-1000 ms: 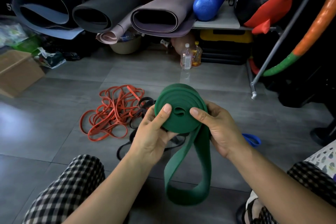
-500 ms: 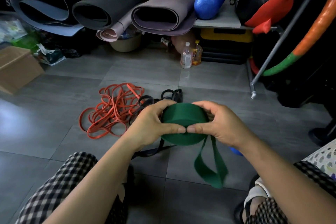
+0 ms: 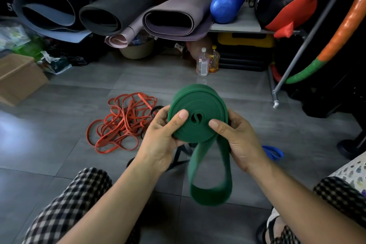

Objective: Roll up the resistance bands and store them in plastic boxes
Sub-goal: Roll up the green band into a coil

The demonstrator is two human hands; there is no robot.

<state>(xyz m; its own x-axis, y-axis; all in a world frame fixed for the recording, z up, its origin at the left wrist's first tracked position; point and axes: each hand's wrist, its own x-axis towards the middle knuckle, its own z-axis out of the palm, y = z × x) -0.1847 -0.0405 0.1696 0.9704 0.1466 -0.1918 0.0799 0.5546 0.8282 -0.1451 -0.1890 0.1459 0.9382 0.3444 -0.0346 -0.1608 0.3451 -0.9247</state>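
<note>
A wide green resistance band [image 3: 198, 105] is wound into a thick coil, its spiral face turned toward me. My left hand [image 3: 160, 140] grips the coil's left side, thumb pressed on the face. My right hand [image 3: 239, 140] grips the right side the same way. A loose green loop hangs from the coil's underside between my wrists. On the floor behind lie a tangle of thin orange bands [image 3: 122, 123], black bands [image 3: 156, 110] partly hidden by my left hand, and a blue band [image 3: 272, 152] at the right. No plastic box is visible.
Rolled exercise mats [image 3: 178, 16] and a blue foam roller [image 3: 227, 3] fill the back shelf. Two bottles [image 3: 207, 63] stand on the grey tile floor. A cardboard box [image 3: 17, 77] sits at left. A metal rack leg [image 3: 276, 103] and hoop stand at right.
The coil has been turned from edge-on back to face-on and lifted slightly. My thumbs moved from meeting at the front rim to pressing on the spiral face. The hanging loop swings.
</note>
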